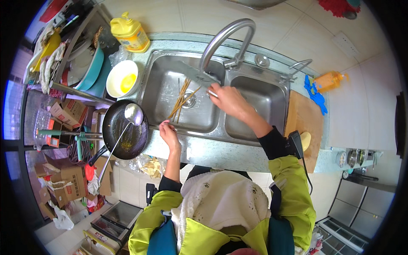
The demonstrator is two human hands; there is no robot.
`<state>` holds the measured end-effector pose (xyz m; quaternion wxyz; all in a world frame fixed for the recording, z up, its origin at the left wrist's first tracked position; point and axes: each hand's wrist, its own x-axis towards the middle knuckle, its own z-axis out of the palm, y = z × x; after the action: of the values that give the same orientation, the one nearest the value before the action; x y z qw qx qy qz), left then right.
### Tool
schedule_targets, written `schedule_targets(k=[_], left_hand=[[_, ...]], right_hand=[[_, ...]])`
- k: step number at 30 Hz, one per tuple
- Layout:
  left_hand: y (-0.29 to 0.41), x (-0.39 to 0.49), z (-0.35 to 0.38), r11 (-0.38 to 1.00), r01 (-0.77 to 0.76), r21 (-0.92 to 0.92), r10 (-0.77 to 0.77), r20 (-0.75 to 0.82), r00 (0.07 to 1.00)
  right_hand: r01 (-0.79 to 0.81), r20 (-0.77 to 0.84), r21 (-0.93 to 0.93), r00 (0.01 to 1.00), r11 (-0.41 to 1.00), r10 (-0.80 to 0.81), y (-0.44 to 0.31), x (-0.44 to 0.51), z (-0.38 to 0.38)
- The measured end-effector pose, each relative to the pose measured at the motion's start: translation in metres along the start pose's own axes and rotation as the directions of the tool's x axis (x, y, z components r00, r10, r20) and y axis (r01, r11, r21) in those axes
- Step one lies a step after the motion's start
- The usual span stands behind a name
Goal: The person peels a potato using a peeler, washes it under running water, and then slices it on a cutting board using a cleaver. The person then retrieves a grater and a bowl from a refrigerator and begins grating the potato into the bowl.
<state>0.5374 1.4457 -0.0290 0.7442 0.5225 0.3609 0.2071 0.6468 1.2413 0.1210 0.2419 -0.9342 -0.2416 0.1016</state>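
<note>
My right hand (231, 98) grips a cleaver (199, 76) by its handle, over the divider of the double steel sink. The blade reaches left across the left basin (156, 95), passing by the spout of the faucet (220, 35). My left hand (169, 134) is at the front rim of that basin with its fingers curled; whether anything is in it cannot be made out. Just beyond its fingertips, several wooden chopsticks (178, 103) lie in a loose bundle around the drain (188, 99). The right basin (255, 111) is beside my right forearm.
Left of the sink are a white bowl (111, 79) with yellow liquid, a black frying pan (119, 140) holding a metal ladle (134, 114), and a yellow detergent jug (130, 35). A cutting board (296, 111) with a peeled potato (305, 141) lies right, near blue gloves (315, 97).
</note>
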Motion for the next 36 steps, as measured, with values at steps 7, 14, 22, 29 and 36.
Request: schedule_targets(k=[7,14,22,29,36], left_hand=[[-0.027,0.009,0.050,0.984,0.173,0.043,-0.178,0.161,0.971],[-0.064,0.031,0.199,0.977,-0.061,0.206,-0.042,0.460,0.887],[-0.081,0.014,0.335,0.922,-0.158,0.353,0.003,0.402,0.916],[-0.048,-0.009,0.294,0.822,-0.415,0.390,0.145,0.561,0.815],[-0.082,-0.186,0.267,0.682,-0.671,0.290,0.055,0.895,0.443]], right_hand=[[0.084,-0.201,-0.373,0.965,0.924,-0.168,0.031,-0.121,-0.029],[-0.371,-0.159,0.465,0.858,0.804,0.488,0.076,-0.236,-0.021],[0.259,0.205,0.789,0.744,-0.557,0.636,0.098,-0.275,0.043],[-0.068,-0.118,0.972,0.685,0.224,0.719,0.126,-0.272,0.029],[0.001,-0.267,0.948,0.550,0.318,0.791,0.211,-0.375,-0.026]])
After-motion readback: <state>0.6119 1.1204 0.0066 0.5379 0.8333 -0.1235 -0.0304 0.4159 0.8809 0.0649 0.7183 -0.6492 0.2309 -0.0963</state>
